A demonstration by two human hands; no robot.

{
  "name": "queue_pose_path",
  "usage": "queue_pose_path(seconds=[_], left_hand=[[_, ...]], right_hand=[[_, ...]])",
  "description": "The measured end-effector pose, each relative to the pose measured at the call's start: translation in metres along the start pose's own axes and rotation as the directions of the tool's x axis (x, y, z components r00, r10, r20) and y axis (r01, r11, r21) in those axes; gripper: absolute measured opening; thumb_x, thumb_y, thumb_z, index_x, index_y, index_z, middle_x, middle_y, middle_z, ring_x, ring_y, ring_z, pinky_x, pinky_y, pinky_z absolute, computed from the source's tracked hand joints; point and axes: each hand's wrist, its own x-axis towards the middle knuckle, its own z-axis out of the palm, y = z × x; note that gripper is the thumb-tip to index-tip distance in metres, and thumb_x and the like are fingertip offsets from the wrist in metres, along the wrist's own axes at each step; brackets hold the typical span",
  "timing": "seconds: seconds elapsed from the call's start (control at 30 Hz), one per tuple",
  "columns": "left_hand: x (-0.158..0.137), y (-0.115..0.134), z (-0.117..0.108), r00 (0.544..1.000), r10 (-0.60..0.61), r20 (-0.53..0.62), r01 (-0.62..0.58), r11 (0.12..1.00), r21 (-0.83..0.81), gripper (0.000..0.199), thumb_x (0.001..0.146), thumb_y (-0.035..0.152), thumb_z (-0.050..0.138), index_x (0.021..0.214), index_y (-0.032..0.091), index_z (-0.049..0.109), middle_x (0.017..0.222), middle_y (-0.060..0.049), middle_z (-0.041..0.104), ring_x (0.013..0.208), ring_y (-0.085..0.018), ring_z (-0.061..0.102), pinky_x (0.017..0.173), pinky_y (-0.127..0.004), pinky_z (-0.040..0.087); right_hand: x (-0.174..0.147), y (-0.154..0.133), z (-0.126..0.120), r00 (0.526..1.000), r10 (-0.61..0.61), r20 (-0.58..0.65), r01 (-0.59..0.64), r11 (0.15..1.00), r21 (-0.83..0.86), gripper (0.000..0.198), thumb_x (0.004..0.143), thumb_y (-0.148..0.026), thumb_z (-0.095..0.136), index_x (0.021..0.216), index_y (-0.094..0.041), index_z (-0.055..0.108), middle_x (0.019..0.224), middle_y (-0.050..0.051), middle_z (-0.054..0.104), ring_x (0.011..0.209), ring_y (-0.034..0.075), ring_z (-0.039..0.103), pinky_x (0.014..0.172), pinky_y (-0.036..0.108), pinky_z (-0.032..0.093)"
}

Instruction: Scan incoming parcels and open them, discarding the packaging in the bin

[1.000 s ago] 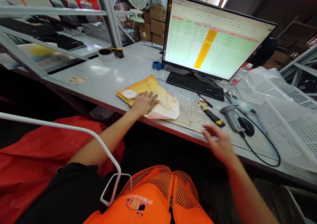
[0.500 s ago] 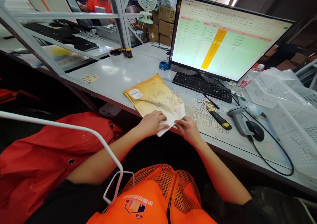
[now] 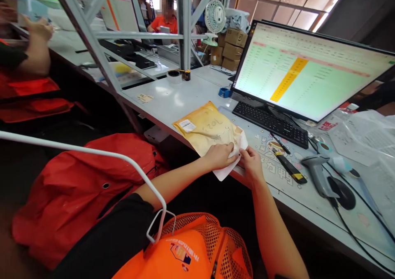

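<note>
Here the yellow envelope (image 3: 207, 127) lies at the near edge of the table (image 3: 173, 98). The left hand (image 3: 219, 155) and right hand (image 3: 251, 163) pinch its white end; it looks unopened.

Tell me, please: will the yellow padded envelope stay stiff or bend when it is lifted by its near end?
The yellow padded envelope looks wrinkled and soft, so it would probably sag. It lies flat, so it likely weighs little. Both hands, left hand and right hand, pinch its white flap.
</note>
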Motion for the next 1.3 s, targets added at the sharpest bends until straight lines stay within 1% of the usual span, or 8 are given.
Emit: queue_pose_path(seconds=[0.13,0.23,0.33,0.5,0.7,0.93,1.17,1.3], left_hand=[[-0.001,-0.004,0.001,0.979,0.141,-0.148,-0.182,0.934,-0.308,0.030,0.102,0.044,0.061,0.117,0.019,0.058,0.098,-0.007,0.073,0.092,-0.024,0.071,0.083,-0.034,0.053],[-0.005,-0.002,-0.003,0.960,0.195,-0.199,-0.247,0.927,-0.283,0.028,0.102,0.042,0.061,0.113,0.017,0.061,0.112,-0.013,0.071,0.100,-0.025,0.069,0.090,-0.037,0.053],[-0.009,-0.001,-0.010,0.958,0.234,-0.164,-0.275,0.910,-0.310,0.022,0.102,0.036,0.061,0.105,0.016,0.067,0.105,-0.012,0.074,0.097,-0.025,0.069,0.088,-0.036,0.051],[-0.009,-0.013,-0.014,0.977,0.210,-0.038,-0.190,0.773,-0.606,0.013,0.093,0.027,0.069,0.091,0.015,0.073,0.088,-0.005,0.077,0.084,-0.019,0.068,0.079,-0.029,0.050],[-0.006,-0.021,-0.009,0.982,0.188,0.011,-0.132,0.727,-0.674,0.014,0.088,0.027,0.071,0.093,0.014,0.076,0.089,-0.005,0.078,0.084,-0.019,0.068,0.079,-0.028,0.052],[-0.007,-0.015,-0.008,0.978,0.207,0.007,-0.163,0.794,-0.586,0.012,0.090,0.020,0.063,0.089,0.015,0.074,0.090,-0.006,0.078,0.086,-0.019,0.070,0.082,-0.030,0.052],[-0.017,0.002,0.012,0.980,0.119,-0.157,-0.157,0.953,-0.258,0.016,0.092,0.019,0.059,0.077,0.021,0.053,0.084,-0.007,0.066,0.077,-0.021,0.062,0.072,-0.033,0.049],[-0.013,-0.006,-0.017,0.985,0.044,-0.169,-0.040,0.999,0.026,0.006,0.096,0.016,0.054,0.094,0.018,0.059,0.097,-0.012,0.068,0.086,-0.025,0.065,0.078,-0.036,0.051]], right_hand=[[-0.009,-0.004,0.011,0.999,-0.029,0.045,0.018,0.971,0.238,0.031,0.072,-0.046,0.075,0.090,-0.024,0.063,0.093,0.002,0.074,0.083,0.021,0.070,0.080,0.036,0.061],[-0.011,-0.004,0.010,0.998,-0.055,0.014,0.051,0.972,0.231,0.026,0.072,-0.045,0.073,0.082,-0.024,0.061,0.089,0.003,0.074,0.085,0.022,0.071,0.081,0.035,0.059],[-0.014,0.002,0.003,0.997,-0.074,0.006,0.073,0.988,0.138,0.028,0.076,-0.046,0.072,0.090,-0.022,0.070,0.088,0.003,0.075,0.085,0.022,0.070,0.083,0.035,0.058],[-0.018,0.010,-0.005,0.989,-0.145,0.039,0.148,0.981,-0.122,0.028,0.080,-0.047,0.066,0.084,-0.020,0.073,0.082,0.004,0.075,0.080,0.024,0.067,0.079,0.035,0.055],[-0.017,0.021,-0.007,0.989,-0.132,0.073,0.138,0.986,-0.095,0.031,0.081,-0.049,0.063,0.090,-0.021,0.073,0.085,0.004,0.073,0.080,0.023,0.066,0.079,0.035,0.055],[-0.017,0.025,-0.008,0.987,-0.148,0.064,0.150,0.988,-0.035,0.026,0.081,-0.046,0.064,0.084,-0.021,0.070,0.079,0.002,0.069,0.073,0.020,0.061,0.075,0.033,0.052],[-0.027,0.008,0.008,0.971,-0.211,0.111,0.234,0.931,-0.279,0.040,0.091,-0.058,0.064,0.082,-0.019,0.068,0.073,0.003,0.064,0.070,0.019,0.056,0.067,0.031,0.047],[-0.034,0.006,0.004,0.974,-0.223,0.046,0.227,0.927,-0.300,0.042,0.091,-0.056,0.056,0.065,-0.023,0.052,0.059,-0.002,0.046,0.060,0.015,0.041,0.057,0.029,0.035]])
